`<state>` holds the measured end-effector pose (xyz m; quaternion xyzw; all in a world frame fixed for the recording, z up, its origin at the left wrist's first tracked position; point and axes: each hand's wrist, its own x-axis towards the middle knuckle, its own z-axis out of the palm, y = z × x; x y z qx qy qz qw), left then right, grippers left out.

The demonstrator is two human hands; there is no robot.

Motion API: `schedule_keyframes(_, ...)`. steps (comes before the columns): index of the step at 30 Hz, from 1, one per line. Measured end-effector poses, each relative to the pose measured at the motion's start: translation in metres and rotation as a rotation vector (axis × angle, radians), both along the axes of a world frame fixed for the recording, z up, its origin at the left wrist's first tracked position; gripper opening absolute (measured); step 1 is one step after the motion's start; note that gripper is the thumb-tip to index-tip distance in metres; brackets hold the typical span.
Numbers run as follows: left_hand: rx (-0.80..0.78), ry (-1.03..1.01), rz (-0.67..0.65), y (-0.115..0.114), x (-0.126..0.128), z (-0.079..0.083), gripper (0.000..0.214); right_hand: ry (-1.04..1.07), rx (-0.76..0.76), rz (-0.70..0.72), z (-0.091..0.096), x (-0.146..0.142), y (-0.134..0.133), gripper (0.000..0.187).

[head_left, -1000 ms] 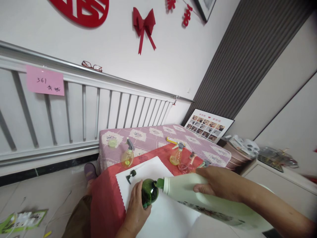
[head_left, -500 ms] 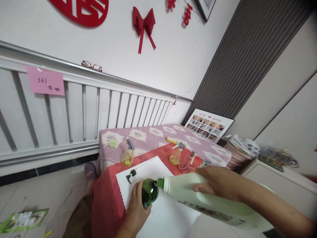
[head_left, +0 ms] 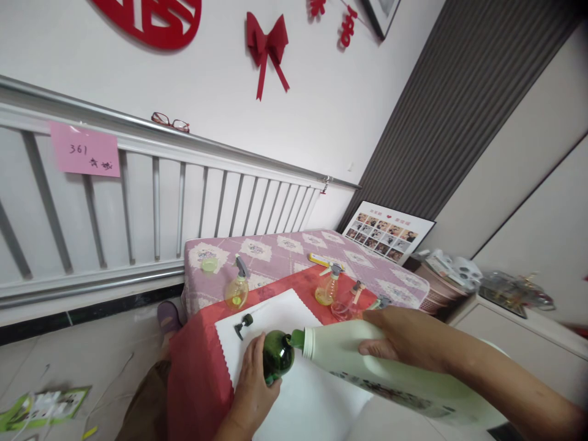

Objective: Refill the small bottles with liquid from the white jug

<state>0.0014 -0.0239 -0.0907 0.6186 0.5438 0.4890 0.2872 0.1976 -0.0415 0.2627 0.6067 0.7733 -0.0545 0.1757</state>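
Above the tabletop (head_left: 280, 263), the right hand (head_left: 395, 337) grips a large, tilted pale-green jug (head_left: 399, 380), its printed label (head_left: 390, 392) illegible. A pink note (head_left: 87, 150) reads "361" above unclear characters (head_left: 100, 163). The left hand (head_left: 257, 380) grips a dark green bottle (head_left: 278, 352) at the jug's spout (head_left: 298, 339).

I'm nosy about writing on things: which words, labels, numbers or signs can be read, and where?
"361" on the pink note; handwritten characters below it: unclear.
Red wall plaque: character cut off, incomplete.
Small red wall cutouts: characters, unclear.
Photo collage board: heading too small.
Pale green bottle: print too blurred to read.
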Motion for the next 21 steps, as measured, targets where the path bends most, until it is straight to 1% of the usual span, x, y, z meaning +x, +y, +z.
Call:
schedule_keyframes(15,0.0,0.004,-0.008,-0.001,0.0002,0.0003,0.087,-0.003,0.004,0.0,0.0022,-0.0035,-0.0025,0.029)
schedule_keyframes(21,0.011,-0.017,-0.009,0.0009,0.0008,-0.0039,0.089,0.0,-0.003,0.003,0.0017,-0.0033,-0.0007,0.03)
